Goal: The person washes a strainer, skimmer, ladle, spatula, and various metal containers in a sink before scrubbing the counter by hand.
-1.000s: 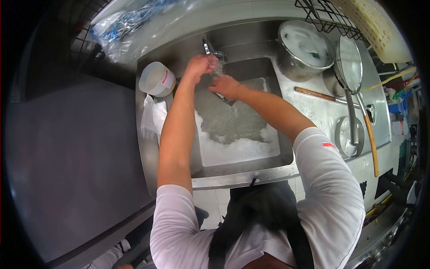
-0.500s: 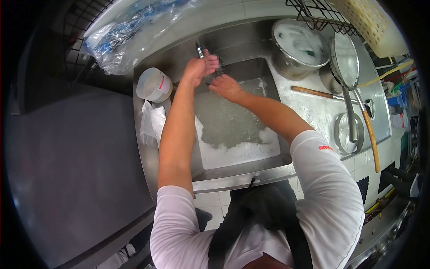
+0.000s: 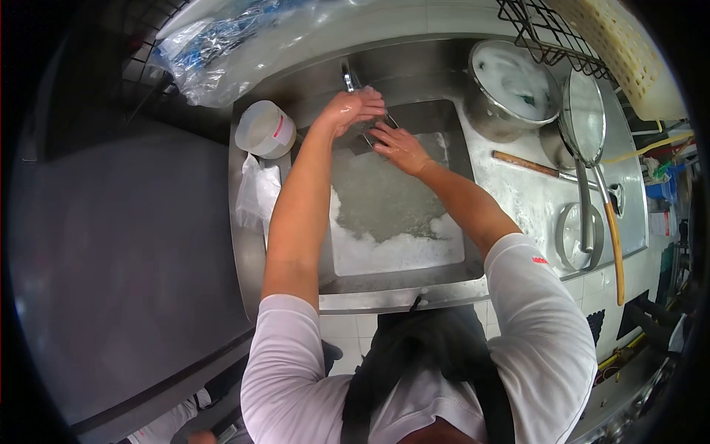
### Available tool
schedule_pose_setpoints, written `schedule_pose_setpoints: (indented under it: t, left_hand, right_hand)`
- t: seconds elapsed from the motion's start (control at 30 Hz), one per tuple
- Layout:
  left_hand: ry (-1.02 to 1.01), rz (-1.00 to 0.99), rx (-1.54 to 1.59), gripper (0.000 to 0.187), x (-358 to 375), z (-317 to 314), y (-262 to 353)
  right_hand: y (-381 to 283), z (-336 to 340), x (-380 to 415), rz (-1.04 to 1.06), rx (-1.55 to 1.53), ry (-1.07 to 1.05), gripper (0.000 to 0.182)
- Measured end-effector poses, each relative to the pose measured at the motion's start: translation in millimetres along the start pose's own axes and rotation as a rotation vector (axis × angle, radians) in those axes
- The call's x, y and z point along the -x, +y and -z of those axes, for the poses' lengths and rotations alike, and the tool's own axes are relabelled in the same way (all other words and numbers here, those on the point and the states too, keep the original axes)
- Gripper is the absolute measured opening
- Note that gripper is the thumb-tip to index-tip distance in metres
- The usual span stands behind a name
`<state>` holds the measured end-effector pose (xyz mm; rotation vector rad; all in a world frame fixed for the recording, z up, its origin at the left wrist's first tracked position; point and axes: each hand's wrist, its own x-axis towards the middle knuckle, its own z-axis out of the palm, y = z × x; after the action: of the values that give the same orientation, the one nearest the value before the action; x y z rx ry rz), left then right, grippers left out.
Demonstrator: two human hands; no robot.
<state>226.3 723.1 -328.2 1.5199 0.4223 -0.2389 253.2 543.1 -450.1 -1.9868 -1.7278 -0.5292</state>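
Reaching farther across now with the left hand (image 3: 355, 111), with fingers stretched straighter than half a second ago, and angling in the right hand (image 3: 403, 149) opposite, showing a thin shiny piece (image 3: 367, 139), hard to make out then. Finding it just beside the right fingertips, close below the left hand and near the tap (image 3: 348, 76); too blurred to name. Holding on or letting go? Cannot tell with either, from left fingers outstretched and right fingers slightly bent. Working above cloudy water (image 3: 384, 200) in the sink (image 3: 399, 280), well apart from the foam-topped pot (image 3: 506, 122) on the surface (image 3: 492, 196).
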Motion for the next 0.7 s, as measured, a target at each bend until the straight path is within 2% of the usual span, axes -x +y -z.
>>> schedule_pose_setpoints:
  t: [0.1, 0.2, 0.3, 0.4, 0.43, 0.5, 0.6, 0.7]
  left_hand:
    - [-0.095, 0.04, 0.111, 0.046, -1, 6, -3]
    - [-0.019, -0.06, -0.02, 0.045, 0, 5, -8]
    - [-0.138, -0.012, -0.031, 0.043, 7, 4, -1]
    - [-0.13, 0.22, -0.497, 0.039, 12, 6, 18]
    - [-0.165, 0.215, -0.606, 0.038, 9, 9, 16]
    - [-0.231, 0.204, -0.824, 0.037, -4, 19, 4]
    - [-0.127, -0.064, -0.728, 0.034, -12, 21, -7]
    - [0.146, -0.021, -0.117, 0.024, -4, -4, -4]
  right_hand:
    - [4, 0, 0, 0.032, 0.033, -0.027, 0.015]
    - [5, 1, 0, 0.072, 0.05, -0.058, 0.016]
    - [7, 5, 2, 0.125, 0.084, -0.078, 0.019]
    - [7, 8, 3, 0.156, 0.037, -0.193, 0.022]
    - [6, 9, 4, 0.161, 0.005, -0.25, 0.023]
    - [0, 6, 3, 0.192, 0.052, -0.216, 0.023]
    - [-10, 4, 2, 0.19, 0.1, -0.216, 0.023]
    - [-11, 10, -2, 0.143, 0.139, -0.252, 0.023]
